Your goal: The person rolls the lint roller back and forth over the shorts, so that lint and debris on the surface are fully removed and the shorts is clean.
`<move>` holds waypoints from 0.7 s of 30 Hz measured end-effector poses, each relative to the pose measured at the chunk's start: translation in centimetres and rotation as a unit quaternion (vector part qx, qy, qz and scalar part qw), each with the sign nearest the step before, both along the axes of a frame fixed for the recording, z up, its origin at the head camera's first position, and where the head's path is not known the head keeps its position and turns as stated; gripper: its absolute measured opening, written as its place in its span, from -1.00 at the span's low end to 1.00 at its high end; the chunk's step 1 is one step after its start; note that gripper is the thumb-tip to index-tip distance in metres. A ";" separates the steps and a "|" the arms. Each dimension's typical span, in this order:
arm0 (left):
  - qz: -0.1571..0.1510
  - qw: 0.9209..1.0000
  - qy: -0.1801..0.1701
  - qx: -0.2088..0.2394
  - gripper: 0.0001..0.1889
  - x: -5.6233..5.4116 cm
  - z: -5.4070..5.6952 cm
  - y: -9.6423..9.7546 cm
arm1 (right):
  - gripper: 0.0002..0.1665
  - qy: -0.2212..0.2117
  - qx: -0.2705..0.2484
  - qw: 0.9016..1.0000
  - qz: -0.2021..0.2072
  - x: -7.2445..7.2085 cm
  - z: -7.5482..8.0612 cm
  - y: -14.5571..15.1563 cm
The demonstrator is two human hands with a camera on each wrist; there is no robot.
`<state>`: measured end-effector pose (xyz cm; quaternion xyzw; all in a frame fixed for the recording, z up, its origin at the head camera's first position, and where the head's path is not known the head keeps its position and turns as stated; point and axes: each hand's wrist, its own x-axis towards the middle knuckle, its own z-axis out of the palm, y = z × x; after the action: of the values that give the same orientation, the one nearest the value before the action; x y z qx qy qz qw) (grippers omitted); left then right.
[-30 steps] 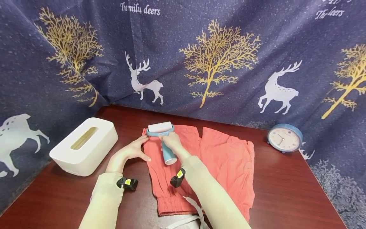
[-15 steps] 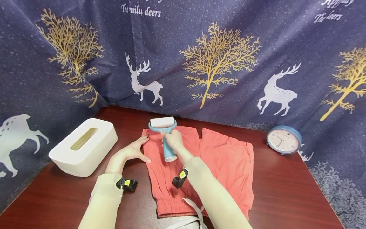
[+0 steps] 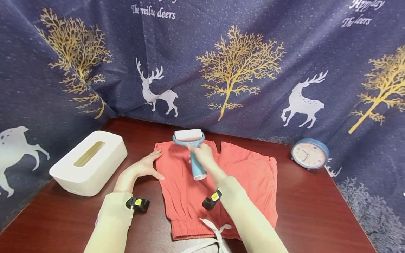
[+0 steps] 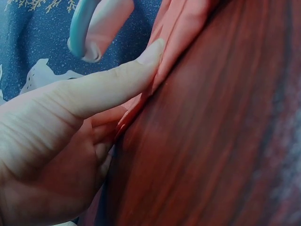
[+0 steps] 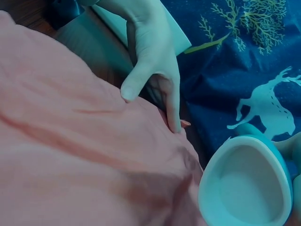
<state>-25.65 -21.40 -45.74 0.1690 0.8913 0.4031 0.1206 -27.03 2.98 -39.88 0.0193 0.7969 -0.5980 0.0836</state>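
Observation:
Coral-red shorts (image 3: pixel 246 186) lie spread on the table, their gathered waistband and white drawstring (image 3: pixel 218 232) toward me. My right hand (image 3: pixel 202 156) grips the blue handle of a lint roller (image 3: pixel 198 168). Its white roll (image 3: pixel 188 134) points away from me and overlaps the shorts' far hem in the head view; the left wrist view has the roll (image 4: pixel 110 23) above the cloth. My left hand (image 3: pixel 143 167) rests at the left edge of the shorts, thumb and fingers spread, fingertips on the fabric. In the right wrist view, the handle's hollow end (image 5: pixel 249 188) faces the camera.
A white tissue box (image 3: pixel 90 163) stands on the dark red wooden table (image 3: pixel 316 207) to the left. At the back right is a round blue clock (image 3: pixel 310 153). A dark blue cloth (image 3: pixel 186 56) printed with deer and trees hangs behind the table.
My right hand has raised the lint roller slightly and carried it to the right. The left hand keeps its place at the edge of the shorts.

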 end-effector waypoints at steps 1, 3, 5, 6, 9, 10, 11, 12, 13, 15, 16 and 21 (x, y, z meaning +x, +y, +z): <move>-0.001 1.000 0.001 -0.002 0.20 0.0 0.1 0.0 | -0.72 -0.001 -0.001 1.000 -0.001 0.1 0.0 0.3; -0.003 1.000 0.002 -0.004 0.20 0.0 0.1 0.0 | -0.73 -0.005 -0.005 1.000 -0.002 0.3 -0.2 0.9; -0.005 1.000 0.003 -0.005 0.20 0.0 0.2 0.0 | -0.72 -0.008 -0.005 1.000 0.000 0.5 -0.4 1.5; -0.006 1.000 0.004 -0.006 0.20 0.0 0.2 0.0 | -0.72 -0.009 -0.003 1.000 0.002 0.6 -0.6 1.7; -0.007 1.000 0.007 -0.004 0.20 0.1 0.2 -0.1 | -0.69 -0.015 -0.004 1.000 0.015 0.8 -1.1 2.0; -0.006 1.000 0.008 -0.003 0.20 0.0 0.2 -0.2 | -0.68 -0.017 -0.005 1.000 0.018 0.9 -1.3 2.0; -0.005 1.000 0.008 -0.003 0.20 0.0 0.2 -0.2 | -0.67 -0.019 -0.008 1.000 0.020 0.9 -1.4 2.1; -0.005 1.000 0.008 -0.006 0.21 0.0 0.2 -0.2 | -0.66 -0.021 -0.012 1.000 0.019 1.0 -1.5 2.1; -0.005 1.000 0.008 -0.008 0.21 0.0 0.3 -0.2 | -0.66 -0.023 -0.014 0.999 0.019 1.0 -1.7 2.2; -0.005 1.000 0.008 -0.015 0.21 -0.1 0.3 -0.2 | -0.67 -0.023 -0.016 1.000 0.014 1.0 -2.0 2.3; -0.005 1.000 0.006 -0.017 0.21 -0.2 0.3 -0.2 | -0.68 -0.025 -0.016 0.999 0.011 1.0 -2.1 2.4; -0.010 1.000 0.005 -0.027 0.21 -0.2 0.4 0.1 | -0.74 -0.038 -0.003 0.999 0.005 1.0 -2.9 2.8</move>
<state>-25.83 -21.28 -45.32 0.1760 0.9007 0.3770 0.1250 -26.02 5.78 -42.74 0.0373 0.7917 -0.5984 0.1167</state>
